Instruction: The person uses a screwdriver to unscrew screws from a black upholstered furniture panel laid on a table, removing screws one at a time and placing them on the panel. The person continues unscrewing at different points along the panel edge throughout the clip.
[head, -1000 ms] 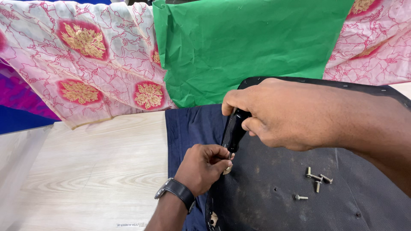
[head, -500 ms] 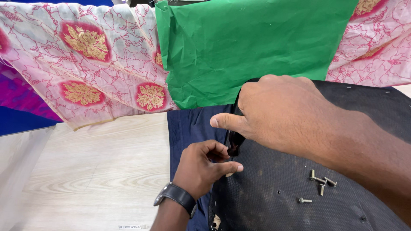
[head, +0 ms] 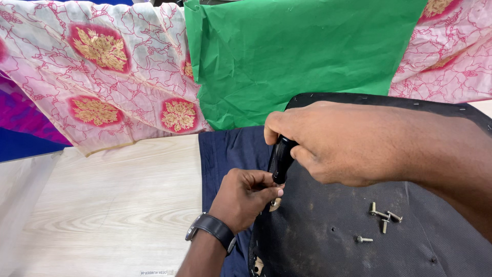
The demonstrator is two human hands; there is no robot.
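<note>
My right hand (head: 335,141) grips the black handle of a screwdriver (head: 281,160), held upright over the near left edge of a black fabric-covered panel (head: 328,236). My left hand (head: 246,197), with a dark wristwatch (head: 211,231) on the wrist, pinches at the tool's tip where it meets the panel; what the fingers hold is hidden. Several loose metal screws (head: 382,218) lie on the panel to the right of my hands.
A dark blue cloth (head: 225,154) lies under the panel on a pale wooden table (head: 102,205). A green cloth (head: 297,56) and pink patterned fabric (head: 102,77) hang across the back.
My right hand has shifted slightly left and turned on the screwdriver handle. My left hand stays pinched at the tip.
</note>
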